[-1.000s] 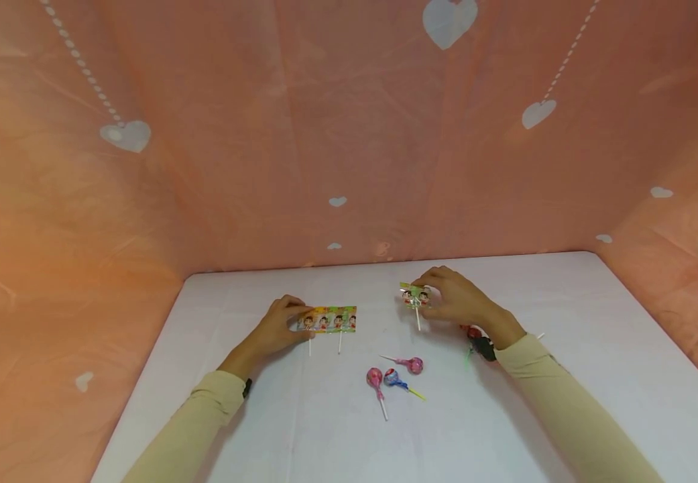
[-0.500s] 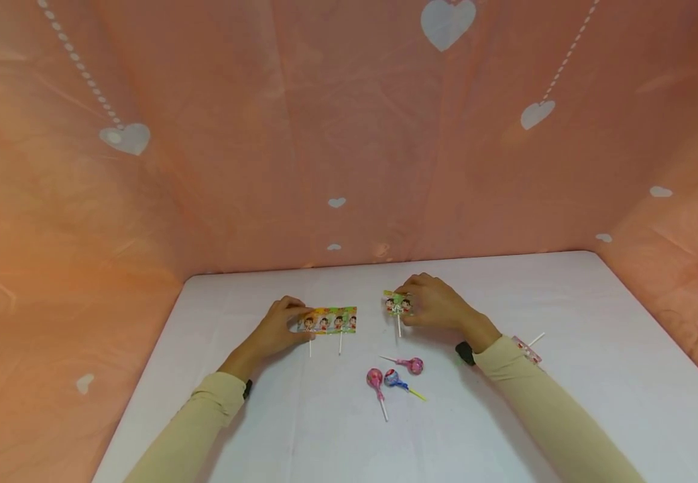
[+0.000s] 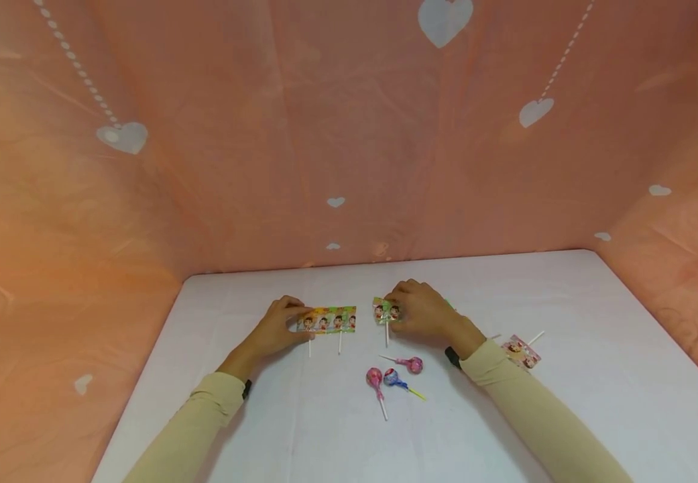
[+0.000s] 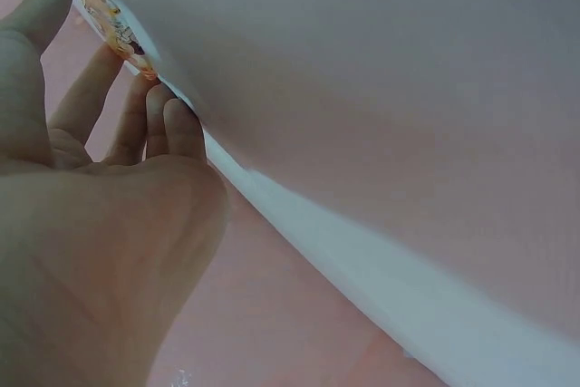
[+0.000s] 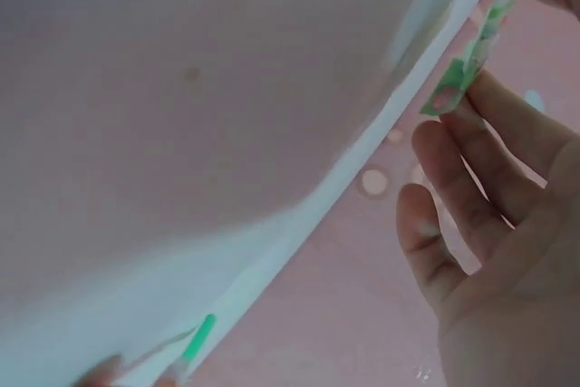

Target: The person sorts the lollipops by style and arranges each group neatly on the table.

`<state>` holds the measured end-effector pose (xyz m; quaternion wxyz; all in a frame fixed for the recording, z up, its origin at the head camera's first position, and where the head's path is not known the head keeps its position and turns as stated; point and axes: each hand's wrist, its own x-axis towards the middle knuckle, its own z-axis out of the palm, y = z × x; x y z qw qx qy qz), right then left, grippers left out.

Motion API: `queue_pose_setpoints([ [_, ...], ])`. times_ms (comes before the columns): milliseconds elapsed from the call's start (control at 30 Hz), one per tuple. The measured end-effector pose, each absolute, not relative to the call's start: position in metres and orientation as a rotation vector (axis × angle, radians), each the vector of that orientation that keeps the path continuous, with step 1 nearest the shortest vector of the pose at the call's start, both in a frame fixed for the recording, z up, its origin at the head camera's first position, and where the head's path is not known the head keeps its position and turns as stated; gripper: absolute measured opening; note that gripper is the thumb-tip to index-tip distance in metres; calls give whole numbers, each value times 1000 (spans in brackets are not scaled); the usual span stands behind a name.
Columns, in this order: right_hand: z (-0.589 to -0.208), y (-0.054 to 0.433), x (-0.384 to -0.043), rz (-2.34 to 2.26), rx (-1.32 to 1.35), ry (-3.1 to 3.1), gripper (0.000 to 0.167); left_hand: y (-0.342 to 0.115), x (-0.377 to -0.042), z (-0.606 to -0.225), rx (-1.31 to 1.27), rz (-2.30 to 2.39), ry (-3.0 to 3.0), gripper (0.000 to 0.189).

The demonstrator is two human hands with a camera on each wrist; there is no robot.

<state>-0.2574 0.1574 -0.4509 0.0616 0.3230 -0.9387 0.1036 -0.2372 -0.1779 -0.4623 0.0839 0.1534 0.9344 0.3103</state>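
Note:
In the head view my left hand [image 3: 276, 329] pinches a flat lollipop in an orange cartoon wrapper [image 3: 318, 320], thumb at its lower edge and fingers at its upper edge. Right beside it, a green-wrapped lollipop [image 3: 342, 320] lies in line, its white stick toward me. My right hand [image 3: 426, 314] holds another green-wrapped flat lollipop [image 3: 387, 310] by its right side, stick down, a small gap to the right of that row. The left wrist view shows the orange wrapper [image 4: 113, 20] at the fingertips; in the right wrist view the green wrapper [image 5: 462, 79] sits between thumb and fingers.
Nearer me on the white table [image 3: 324, 429] lie two round pink lollipops [image 3: 374, 378] and a blue one [image 3: 391, 378] with a yellow stick. A pink flat lollipop [image 3: 522, 351] lies right of my right forearm, which partly hides other candy. A pink heart-patterned cloth [image 3: 373, 134] rises behind.
My right hand has moved left and toward me with its green-wrapped lollipop, closer to the row. The pink flat lollipop has come into view beside the forearm. My left hand stays put.

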Motion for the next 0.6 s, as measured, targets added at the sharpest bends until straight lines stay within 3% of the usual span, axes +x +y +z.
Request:
queue_pose_setpoints([
  [600,-455,140,-257,456,1027,-2952,51,-179,-238,-464,485,936,2789,60],
])
